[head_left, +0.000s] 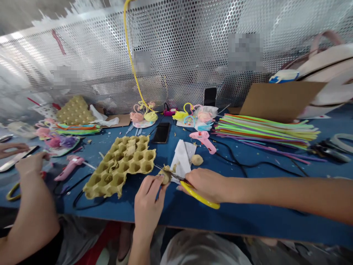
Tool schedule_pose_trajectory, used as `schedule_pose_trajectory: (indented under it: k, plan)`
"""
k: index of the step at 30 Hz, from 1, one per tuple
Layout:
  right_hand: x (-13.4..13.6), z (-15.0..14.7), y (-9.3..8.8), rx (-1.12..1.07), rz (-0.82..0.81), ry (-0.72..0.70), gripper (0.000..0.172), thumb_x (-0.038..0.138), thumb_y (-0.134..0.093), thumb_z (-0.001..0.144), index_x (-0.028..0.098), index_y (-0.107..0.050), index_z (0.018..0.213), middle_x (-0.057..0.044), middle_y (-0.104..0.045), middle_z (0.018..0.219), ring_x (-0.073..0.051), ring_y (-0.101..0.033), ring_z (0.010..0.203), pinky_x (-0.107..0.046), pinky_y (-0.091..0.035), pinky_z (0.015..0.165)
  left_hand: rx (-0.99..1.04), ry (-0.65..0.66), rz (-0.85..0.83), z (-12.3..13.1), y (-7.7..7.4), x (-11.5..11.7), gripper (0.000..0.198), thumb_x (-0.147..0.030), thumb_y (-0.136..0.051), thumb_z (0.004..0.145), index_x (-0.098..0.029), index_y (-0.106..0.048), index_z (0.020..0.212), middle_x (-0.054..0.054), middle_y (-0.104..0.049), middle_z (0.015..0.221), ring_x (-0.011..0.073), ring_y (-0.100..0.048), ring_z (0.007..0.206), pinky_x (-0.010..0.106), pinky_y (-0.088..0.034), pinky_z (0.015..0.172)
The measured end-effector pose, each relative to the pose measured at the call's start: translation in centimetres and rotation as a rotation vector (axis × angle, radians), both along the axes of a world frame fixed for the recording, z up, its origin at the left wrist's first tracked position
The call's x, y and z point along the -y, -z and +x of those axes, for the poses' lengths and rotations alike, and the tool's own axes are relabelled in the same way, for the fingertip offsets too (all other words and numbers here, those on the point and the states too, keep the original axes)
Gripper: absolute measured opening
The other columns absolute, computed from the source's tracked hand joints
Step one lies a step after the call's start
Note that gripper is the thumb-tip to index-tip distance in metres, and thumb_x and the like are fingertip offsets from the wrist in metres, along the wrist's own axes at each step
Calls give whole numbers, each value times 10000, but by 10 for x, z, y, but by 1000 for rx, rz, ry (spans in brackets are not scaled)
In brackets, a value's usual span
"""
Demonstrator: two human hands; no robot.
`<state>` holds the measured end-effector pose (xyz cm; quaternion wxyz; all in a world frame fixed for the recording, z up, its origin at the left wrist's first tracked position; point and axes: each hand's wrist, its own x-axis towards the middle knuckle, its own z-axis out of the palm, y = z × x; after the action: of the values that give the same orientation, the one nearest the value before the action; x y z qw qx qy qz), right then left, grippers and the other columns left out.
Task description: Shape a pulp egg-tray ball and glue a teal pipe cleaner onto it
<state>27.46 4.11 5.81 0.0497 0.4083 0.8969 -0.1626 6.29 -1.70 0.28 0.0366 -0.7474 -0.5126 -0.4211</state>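
My left hand (149, 195) pinches a small cup (166, 177) of egg-carton pulp near the table's front edge. In my right hand (204, 183) is a pair of scissors (202, 199) with yellow handles; its blades lie at the top edge of the cup. Whether the blades are apart is hard to make out. Just beyond my hands lies a folded white paper (180, 158) with pulp scraps on it. A second small cut piece (197, 159) rests beside the paper. To the left is an egg carton (135, 165) with a ragged edge and loose scraps on top.
A pink glue gun (203, 140) and its black cable lie behind the paper. Pipe cleaners (264, 130) are piled on the right. A phone (161, 132) lies mid-table, before yarn swan figures (143, 116). At left, another person's arm (35, 195) reaches in near a second glue gun (69, 167).
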Motion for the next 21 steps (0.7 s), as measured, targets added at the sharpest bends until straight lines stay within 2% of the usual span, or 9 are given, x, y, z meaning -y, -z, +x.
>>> schedule_pose_trajectory:
  k: [4,8,14,18,21]
  plan:
    - [0,1,1,26,50,-3,656,620,-355,1024,119,-743,853,-176,-781,814,-305,-770,755,-298,-446,579,-4,10,-22,-4,2,-1,169,-139,-620,945,-211,-664,1092,50,-663,944,167,-672,857,274,-553,801]
    - [0,4,0,34,74,6,699,669,-341,1004,122,-735,819,-177,-776,789,-314,-767,728,-308,-446,558,0,40,-62,-11,1,-1,161,-144,-618,950,-213,-676,1084,61,-682,1026,174,-688,929,286,-563,865]
    - [2,8,2,65,77,5,624,612,-398,1005,121,-739,828,-170,-771,781,-316,-765,717,-301,-429,546,7,120,-138,-25,-2,-2,198,-139,-603,961,-237,-691,1109,61,-703,1134,192,-670,1075,320,-549,970]
    - [-1,9,6,44,1,-3,583,589,-423,1004,122,-732,840,-161,-759,772,-288,-746,697,-286,-396,538,-19,151,-153,-32,-2,-5,219,-133,-584,966,-239,-694,1123,62,-712,1177,209,-660,1111,351,-544,987]
    - [-4,8,5,-53,-166,1,553,571,-427,1007,139,-690,784,-116,-720,716,-221,-689,628,-263,-369,513,-6,143,-145,-34,-1,-5,250,-133,-578,966,-245,-696,1156,63,-714,1193,216,-659,1123,356,-543,991]
